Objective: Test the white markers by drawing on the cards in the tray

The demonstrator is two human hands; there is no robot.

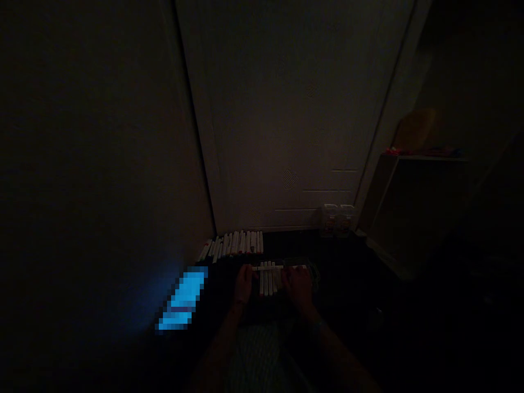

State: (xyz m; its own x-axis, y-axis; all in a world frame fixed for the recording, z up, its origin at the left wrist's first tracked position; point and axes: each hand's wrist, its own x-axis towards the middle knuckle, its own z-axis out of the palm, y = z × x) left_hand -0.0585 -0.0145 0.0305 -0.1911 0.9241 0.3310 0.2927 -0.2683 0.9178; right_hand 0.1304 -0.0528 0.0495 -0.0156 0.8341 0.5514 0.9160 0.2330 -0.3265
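Note:
The scene is very dark. Several white marker pens (268,284) lie side by side, lengthwise, on the dark surface between my hands. Across their far ends runs a thin white pen-like stick (268,268). My left hand (244,284) is closed at the stick's left end, thumb and fingertips close together. On the other side my right hand (298,284) curls over a further white length beside the row; whether it is the same stick or another cannot be made out. A clear, faintly greenish plastic case or bag lies by my right hand.
More white markers (241,243) stand in a leaning row by the wall at the back left. Left of my arms glows a blurred blue screen (184,299). Two clear containers (337,220) stand against the back panel. At the right is a low cabinet (426,180) with things on top.

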